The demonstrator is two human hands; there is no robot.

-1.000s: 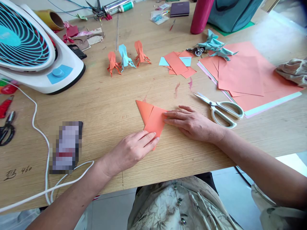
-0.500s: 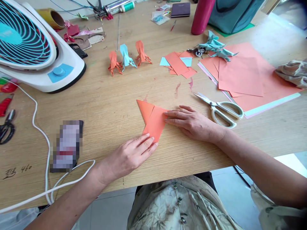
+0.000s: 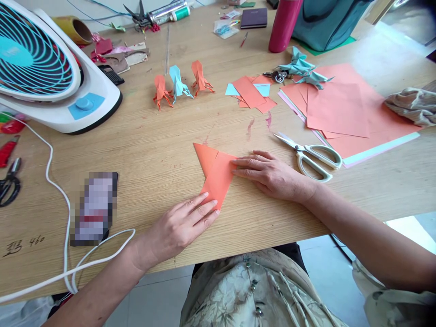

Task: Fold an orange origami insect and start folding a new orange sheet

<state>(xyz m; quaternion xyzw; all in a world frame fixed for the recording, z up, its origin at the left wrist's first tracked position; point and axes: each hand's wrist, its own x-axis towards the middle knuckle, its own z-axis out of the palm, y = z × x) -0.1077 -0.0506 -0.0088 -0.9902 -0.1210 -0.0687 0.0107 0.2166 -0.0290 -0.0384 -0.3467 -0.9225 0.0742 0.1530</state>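
A folded orange paper (image 3: 214,171) lies flat on the wooden table (image 3: 143,150) in front of me. My right hand (image 3: 272,176) rests flat, fingers stretched out, with its fingertips pressing the paper's right corner. My left hand (image 3: 184,225) lies flat with fingers extended; its fingertips touch the paper's lower tip. Neither hand grips anything.
White-handled scissors (image 3: 311,154) lie right of my right hand, beside a stack of orange sheets (image 3: 340,109). Three small folded paper figures (image 3: 179,84) stand further back. A fan (image 3: 51,72), its white cable (image 3: 64,213), a phone (image 3: 95,206) and black scissors (image 3: 10,181) occupy the left.
My left hand has slid back toward me along the paper, from covering its lower part to touching only its tip. The right hand has stayed in place.
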